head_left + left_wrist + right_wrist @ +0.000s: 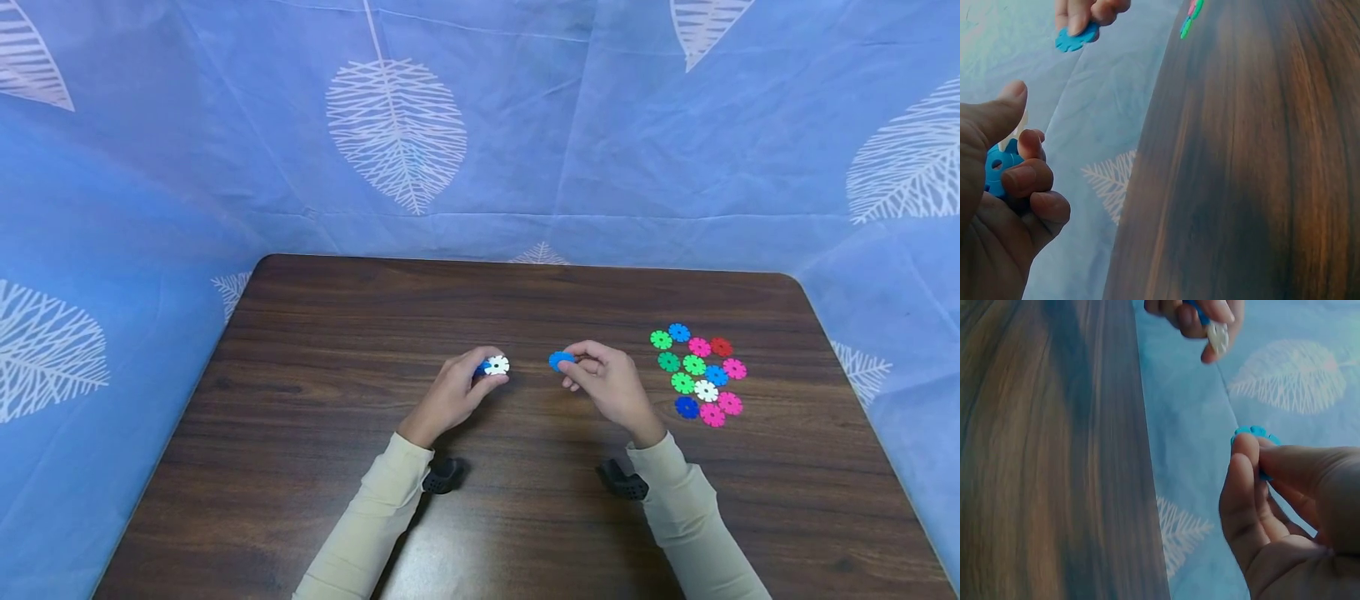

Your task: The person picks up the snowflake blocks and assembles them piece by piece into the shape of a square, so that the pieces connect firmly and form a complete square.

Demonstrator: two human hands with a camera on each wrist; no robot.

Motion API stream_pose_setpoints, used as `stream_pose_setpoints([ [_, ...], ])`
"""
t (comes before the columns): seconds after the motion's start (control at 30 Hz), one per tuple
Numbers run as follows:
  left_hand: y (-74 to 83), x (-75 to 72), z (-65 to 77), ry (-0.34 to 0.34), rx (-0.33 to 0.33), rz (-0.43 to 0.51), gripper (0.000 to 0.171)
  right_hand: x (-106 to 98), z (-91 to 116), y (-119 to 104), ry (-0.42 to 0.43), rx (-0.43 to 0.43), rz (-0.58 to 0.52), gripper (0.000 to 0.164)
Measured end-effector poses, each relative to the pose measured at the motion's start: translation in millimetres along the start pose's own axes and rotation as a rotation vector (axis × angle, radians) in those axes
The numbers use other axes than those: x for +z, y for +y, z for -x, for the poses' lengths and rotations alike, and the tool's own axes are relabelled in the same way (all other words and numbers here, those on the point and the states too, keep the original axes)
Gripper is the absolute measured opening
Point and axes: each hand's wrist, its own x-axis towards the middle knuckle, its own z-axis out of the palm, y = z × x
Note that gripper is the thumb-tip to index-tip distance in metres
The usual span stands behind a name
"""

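In the head view my left hand point(452, 390) grips a blue notched disc point(999, 167) joined to a white notched disc point(497, 365). The white one points toward the right hand, and the left fingers partly cover the blue one. A short gap away, my right hand point(611, 385) pinches a single light-blue notched disc point(561, 359) by its edge, between thumb and fingers. Both hands are raised over the middle of the table, with the two held pieces facing each other, apart.
Several loose notched discs lie in a cluster on the right of the brown wooden table point(315, 333), among them a red disc point(721, 346), a white disc point(706, 391) and a dark blue disc point(686, 407). Blue cloth point(525, 150) with leaf prints hangs behind the table.
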Motion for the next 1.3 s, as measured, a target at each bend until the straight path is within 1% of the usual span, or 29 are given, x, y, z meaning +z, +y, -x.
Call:
stream_pose_setpoints([
  [0.13,4.3,-0.2,-0.8,-0.010,0.023,0.003,0.033,9,-1,-6,0.001,-0.042,-0.012,0.024],
  [0.3,10.5,-0.7,-0.7,-0.024,0.042,0.019,0.032,18,0,-13,0.001,-0.118,-0.046,0.018],
  [0.4,12.3,-0.7,-0.3,-0.027,0.049,0.017,0.030,21,0,-16,-0.006,-0.139,-0.059,0.015],
  [0.7,15.1,-2.5,1.1,-0.047,0.056,0.016,0.029,30,-1,-19,-0.033,-0.152,-0.067,0.011],
  [0.93,16.3,-1.1,2.9,-0.055,0.074,0.014,0.030,34,0,-20,-0.037,-0.126,-0.082,0.011],
  [1.3,16.0,-0.8,4.1,-0.053,0.093,0.023,0.029,36,-1,-20,-0.030,-0.158,-0.075,0.010],
])
